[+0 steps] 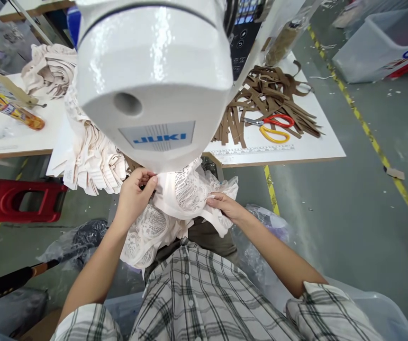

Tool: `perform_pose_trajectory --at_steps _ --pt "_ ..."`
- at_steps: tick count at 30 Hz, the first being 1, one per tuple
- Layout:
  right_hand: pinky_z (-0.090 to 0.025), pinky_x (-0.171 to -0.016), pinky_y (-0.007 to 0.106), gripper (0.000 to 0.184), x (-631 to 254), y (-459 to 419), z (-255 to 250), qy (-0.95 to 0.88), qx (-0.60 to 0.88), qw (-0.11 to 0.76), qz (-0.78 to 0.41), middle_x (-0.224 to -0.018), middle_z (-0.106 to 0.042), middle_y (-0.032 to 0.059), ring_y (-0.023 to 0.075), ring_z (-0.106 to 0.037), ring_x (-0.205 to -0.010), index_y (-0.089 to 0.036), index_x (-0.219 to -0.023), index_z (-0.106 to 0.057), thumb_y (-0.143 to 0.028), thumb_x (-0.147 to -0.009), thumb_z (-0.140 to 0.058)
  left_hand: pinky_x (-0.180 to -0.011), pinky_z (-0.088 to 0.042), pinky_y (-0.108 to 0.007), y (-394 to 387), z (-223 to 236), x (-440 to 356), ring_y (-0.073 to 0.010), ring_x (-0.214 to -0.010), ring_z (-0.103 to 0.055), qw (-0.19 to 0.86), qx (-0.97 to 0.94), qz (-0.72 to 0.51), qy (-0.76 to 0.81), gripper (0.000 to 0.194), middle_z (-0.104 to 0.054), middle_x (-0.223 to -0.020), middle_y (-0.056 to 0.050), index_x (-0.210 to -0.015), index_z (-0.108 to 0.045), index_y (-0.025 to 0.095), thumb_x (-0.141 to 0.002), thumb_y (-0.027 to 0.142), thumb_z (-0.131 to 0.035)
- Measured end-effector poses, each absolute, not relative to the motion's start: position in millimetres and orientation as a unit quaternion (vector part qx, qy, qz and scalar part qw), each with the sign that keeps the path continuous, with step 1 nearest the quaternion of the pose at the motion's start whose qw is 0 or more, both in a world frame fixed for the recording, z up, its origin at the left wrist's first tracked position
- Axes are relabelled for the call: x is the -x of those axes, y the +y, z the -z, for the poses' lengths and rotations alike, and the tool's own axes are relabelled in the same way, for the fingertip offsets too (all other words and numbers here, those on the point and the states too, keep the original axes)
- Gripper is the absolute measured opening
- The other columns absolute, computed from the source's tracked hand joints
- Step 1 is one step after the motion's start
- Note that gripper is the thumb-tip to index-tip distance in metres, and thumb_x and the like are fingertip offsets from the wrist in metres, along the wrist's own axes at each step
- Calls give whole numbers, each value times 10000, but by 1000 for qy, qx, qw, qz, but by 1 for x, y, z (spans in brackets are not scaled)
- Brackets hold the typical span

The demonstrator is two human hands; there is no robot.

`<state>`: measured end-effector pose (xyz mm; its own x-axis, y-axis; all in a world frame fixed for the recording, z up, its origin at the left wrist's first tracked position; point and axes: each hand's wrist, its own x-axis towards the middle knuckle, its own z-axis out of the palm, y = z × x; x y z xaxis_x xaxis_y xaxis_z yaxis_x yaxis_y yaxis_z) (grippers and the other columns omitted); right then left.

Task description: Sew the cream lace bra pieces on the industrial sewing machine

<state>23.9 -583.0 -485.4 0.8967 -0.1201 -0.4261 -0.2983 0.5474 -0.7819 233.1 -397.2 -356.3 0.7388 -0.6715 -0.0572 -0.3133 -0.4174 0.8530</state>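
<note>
A white lace bra [191,192] lies under the head of a white sewing machine [157,71], which hides the needle area. My left hand [140,189] pinches the bra's edge close to the machine, thumb against bent fingers. On the other side, my right hand [223,204] grips the lace cup's edge between thumb and fingers. More white lace bras [149,227] hang down over my lap, below my left hand. Left of that hand, a stack of pale fabric pieces [95,161] droops over the table's edge.
Brown fabric strips [267,94] and scissors with red and yellow handles [271,125] lie on the right table wing. A bottle [15,111] lies on the left table. A red stool [52,203] stands at left, a clear plastic bin [377,52] at far right.
</note>
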Motion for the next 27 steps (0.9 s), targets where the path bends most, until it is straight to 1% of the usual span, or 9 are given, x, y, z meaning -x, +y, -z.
perform_pose_trajectory --at_steps 6,10,13,15,17,18,20,23,27 --pt "-492 -563 263 395 -10 -593 456 240 483 842 1 -666 -699 18 151 -614 -575 -184 -755 -743 -554 -665 -845 -936 -533 -331 -384 337 -214 -195 -1074 -662 397 -846 66 -349 202 -692 -1147 -80 -1120 -627 204 -946 296 -579" --pt "-435 -488 253 417 -3 -598 418 171 574 801 26 -589 -650 3 135 -550 -496 -192 -701 -719 -603 -762 -753 -955 -552 -343 -388 318 -170 -201 -1152 -644 378 -752 -61 -537 281 -688 -1159 -88 -1189 -562 224 -913 178 -594" --pt "-465 -530 276 331 -3 -591 376 4 699 715 -23 -662 -688 18 155 -588 -557 -215 -739 -742 -490 -897 -647 -1142 -447 -427 -400 304 -138 -230 -1350 -530 327 -619 -36 -713 456 -637 -1351 -105 -1354 -463 248 -925 303 -608" --pt "-508 -653 283 288 -5 -583 352 -111 749 650 -67 -795 -739 33 172 -651 -703 -234 -818 -766 -395 -961 -575 -1180 -382 -481 -406 299 -130 -281 -1308 -566 252 -596 36 -762 518 -652 -1346 -106 -1359 -483 234 -906 439 -625" --pt "-497 -717 273 290 -9 -578 335 -163 770 609 -95 -853 -740 35 161 -655 -776 -231 -893 -765 -350 -999 -523 -963 -511 -475 -408 298 -135 -284 -951 -704 170 -646 158 -727 468 -755 -1040 -88 -1185 -603 209 -864 546 -648" --pt "-478 -699 262 293 -12 -578 330 -158 784 593 -97 -833 -724 32 149 -641 -758 -219 -909 -758 -343 -1009 -511 -777 -534 -426 -407 299 -142 -238 -725 -676 142 -679 216 -688 406 -733 -815 -49 -1024 -643 203 -863 576 -636" --pt "-426 -655 253 292 -20 -582 327 -96 829 547 -70 -779 -679 25 136 -599 -709 -194 -913 -735 -340 -1017 -505 -535 -397 -312 -404 305 -160 -147 -508 -507 126 -729 285 -609 380 -562 -563 19 -739 -583 203 -915 540 -578" --pt "-391 -691 275 277 -37 -594 334 -35 879 475 11 -739 -648 23 149 -563 -711 -191 -841 -693 -350 -1000 -531 -519 -294 -252 -400 312 -188 -106 -549 -431 219 -775 281 -521 371 -476 -598 35 -652 -462 190 -942 400 -559" --pt "-364 -707 278 267 -65 -604 349 -11 890 453 59 -736 -660 18 154 -558 -729 -195 -783 -666 -364 -969 -577 -520 -255 -247 -407 315 -213 -101 -560 -372 281 -833 221 -422 399 -389 -598 43 -636 -399 197 -888 415 -619"
